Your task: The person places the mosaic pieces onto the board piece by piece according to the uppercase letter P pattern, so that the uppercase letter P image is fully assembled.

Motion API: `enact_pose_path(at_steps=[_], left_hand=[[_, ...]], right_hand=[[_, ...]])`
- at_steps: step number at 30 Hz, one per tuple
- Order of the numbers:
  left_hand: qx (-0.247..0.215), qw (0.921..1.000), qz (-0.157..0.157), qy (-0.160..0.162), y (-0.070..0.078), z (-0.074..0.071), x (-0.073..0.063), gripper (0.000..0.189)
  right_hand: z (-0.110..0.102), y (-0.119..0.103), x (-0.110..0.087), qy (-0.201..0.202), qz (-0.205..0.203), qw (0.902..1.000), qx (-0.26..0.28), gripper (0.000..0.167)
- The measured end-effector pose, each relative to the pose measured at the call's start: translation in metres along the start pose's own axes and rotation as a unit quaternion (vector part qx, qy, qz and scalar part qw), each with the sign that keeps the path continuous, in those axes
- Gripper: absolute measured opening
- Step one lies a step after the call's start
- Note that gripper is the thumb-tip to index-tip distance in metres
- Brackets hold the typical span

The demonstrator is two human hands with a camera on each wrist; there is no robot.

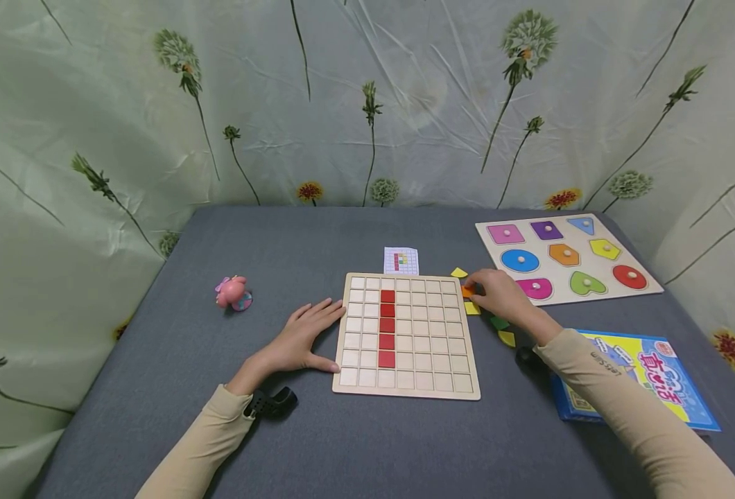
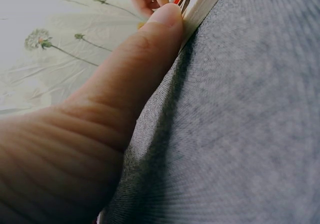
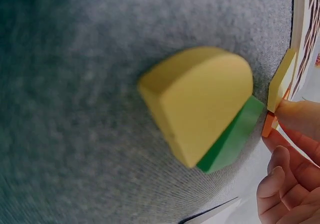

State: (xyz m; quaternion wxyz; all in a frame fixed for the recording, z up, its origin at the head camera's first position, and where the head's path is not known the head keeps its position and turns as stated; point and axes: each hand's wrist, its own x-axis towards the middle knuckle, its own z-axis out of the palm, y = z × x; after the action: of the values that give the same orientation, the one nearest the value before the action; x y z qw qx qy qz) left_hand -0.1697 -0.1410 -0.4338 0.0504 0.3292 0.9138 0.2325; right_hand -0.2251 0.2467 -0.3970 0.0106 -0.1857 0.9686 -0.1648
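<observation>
A wooden grid board [image 1: 406,395] lies mid-table, with a column of several red squares [image 1: 387,324] on it. My left hand [image 1: 301,339] rests at the board's left side, fingers spread and thumb touching its edge. Past the right edge, my right hand [image 1: 503,298] pinches a small orange piece [image 3: 267,125] between thumb and fingers. A yellow square [image 1: 472,308] lies just below that piece, partly against the board. Nearer the right wrist are a rounded yellow piece [image 3: 205,98] and a green piece [image 3: 232,139]. Another yellow piece [image 1: 458,272] sits above the fingers.
A small printed pattern card [image 1: 401,260] touches the board's far edge. At the right lie a knobbed shape puzzle [image 1: 567,277] and a blue and yellow box [image 1: 673,381], partly under the right forearm. A pink toy figure [image 1: 233,291] stands at the left.
</observation>
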Motion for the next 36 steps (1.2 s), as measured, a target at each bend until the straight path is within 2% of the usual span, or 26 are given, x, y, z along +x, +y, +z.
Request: enact_pose_path(at_steps=[18,36], left_hand=[[-0.001,1.0,0.001,-0.003,-0.0011,0.0007,0.0001,0.102],[-0.005,1.0,0.0,-0.004,-0.0018,0.0001,-0.0001,0.102]], right_hand=[[-0.005,0.0026,-0.0026,-0.015,0.004,0.9998,-0.012,0.023],[-0.008,-0.006,-0.0072,0.009,-0.017,0.9998,-0.005,0.023]])
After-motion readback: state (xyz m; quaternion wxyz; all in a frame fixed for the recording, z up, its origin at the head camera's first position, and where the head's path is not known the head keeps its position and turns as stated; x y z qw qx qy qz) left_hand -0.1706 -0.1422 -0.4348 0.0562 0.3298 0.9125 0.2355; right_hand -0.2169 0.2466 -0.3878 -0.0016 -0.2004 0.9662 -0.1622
